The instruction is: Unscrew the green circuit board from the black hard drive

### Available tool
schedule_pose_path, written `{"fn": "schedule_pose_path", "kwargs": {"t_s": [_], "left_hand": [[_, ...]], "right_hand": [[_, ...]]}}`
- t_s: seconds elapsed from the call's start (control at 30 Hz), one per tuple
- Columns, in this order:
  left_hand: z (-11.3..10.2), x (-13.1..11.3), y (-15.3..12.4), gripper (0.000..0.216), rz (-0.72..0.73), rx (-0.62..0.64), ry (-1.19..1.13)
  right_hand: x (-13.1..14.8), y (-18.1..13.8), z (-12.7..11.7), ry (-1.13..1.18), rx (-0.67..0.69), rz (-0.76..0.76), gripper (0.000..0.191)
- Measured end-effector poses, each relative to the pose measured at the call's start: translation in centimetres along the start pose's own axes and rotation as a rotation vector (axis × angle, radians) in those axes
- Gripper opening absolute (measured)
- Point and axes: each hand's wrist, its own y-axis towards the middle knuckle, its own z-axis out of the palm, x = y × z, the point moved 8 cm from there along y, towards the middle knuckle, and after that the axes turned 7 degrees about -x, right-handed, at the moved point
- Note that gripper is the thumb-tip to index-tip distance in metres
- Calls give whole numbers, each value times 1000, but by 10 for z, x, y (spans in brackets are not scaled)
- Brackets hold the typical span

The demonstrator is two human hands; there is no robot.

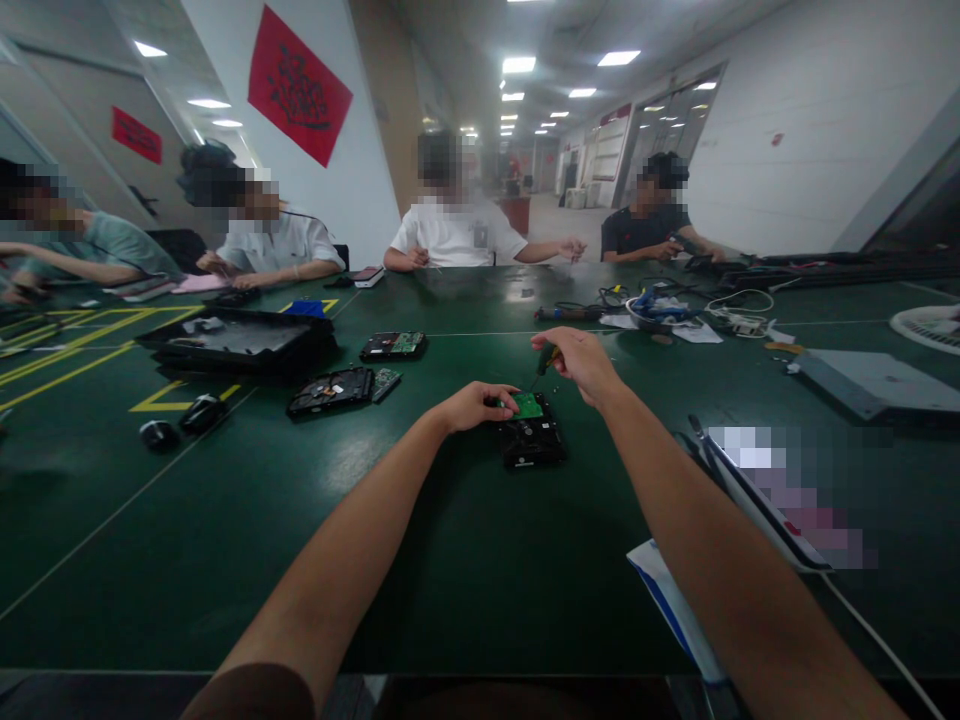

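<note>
A black hard drive with a green circuit board on its far half lies flat on the table in front of me. My left hand grips the drive's far left edge, with fingertips against the circuit board. In my right hand is a screwdriver with a dark green handle. It is held tilted, shaft pointing down at the board's far edge. Whether the tip sits in a screw is too small to tell. A few tiny bits, perhaps screws, lie just right of the shaft.
Two more hard drives and a loose circuit board lie to the left, near a black tray. A tablet-like device and a grey metal case are at right. Several people sit across the green table.
</note>
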Motion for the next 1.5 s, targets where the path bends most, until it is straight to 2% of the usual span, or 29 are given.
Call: {"fn": "schedule_pose_path", "kwargs": {"t_s": [0.33, 0.7, 1.07, 1.5], "left_hand": [[0, 3, 1, 20, -14, 0, -13], [0, 4, 0, 21, -16, -5, -23], [-1, 0, 0, 19, -3, 3, 19], [0, 1, -1, 21, 10, 6, 21]], "right_hand": [[-5, 0, 7, 18, 63, 36, 24], [-8, 2, 7, 13, 90, 9, 26], [2, -3, 6, -24, 55, 20, 27], [1, -2, 6, -14, 129, 18, 28]]}}
